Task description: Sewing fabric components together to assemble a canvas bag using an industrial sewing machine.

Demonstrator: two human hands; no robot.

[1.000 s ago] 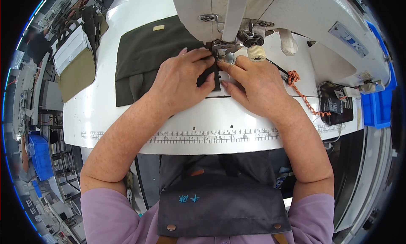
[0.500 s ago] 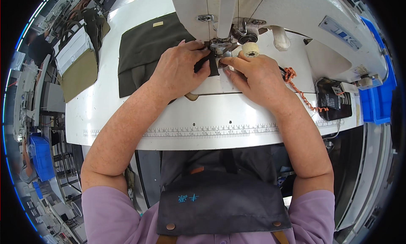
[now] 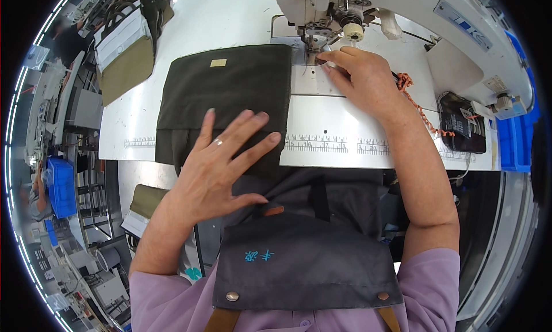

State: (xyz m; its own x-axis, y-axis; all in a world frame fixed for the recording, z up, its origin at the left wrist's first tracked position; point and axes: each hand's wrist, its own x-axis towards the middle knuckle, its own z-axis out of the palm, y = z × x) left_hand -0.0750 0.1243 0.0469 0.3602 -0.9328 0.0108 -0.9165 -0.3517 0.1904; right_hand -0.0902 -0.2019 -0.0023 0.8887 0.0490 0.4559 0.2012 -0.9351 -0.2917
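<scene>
Fabric panel [image 3: 233, 90] | dark green, pale tag [image 3: 218, 63] | mostly flat | reaching white table's [image 3: 322, 110] near edge

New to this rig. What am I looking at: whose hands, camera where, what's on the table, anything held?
There is no robot here, just one person's bare hands. The view comes from a fisheye camera worn on their head, looking down, so straight edges bend near the rim.

The left hand is spread open over a dark green fabric piece; it isn't gripping it. The right hand reaches in by the needle area of a white sewing machine; whether its fingertips pinch anything isn't clear.

Also on the white table: a printed ruler scale and an orange coiled cord.
</scene>
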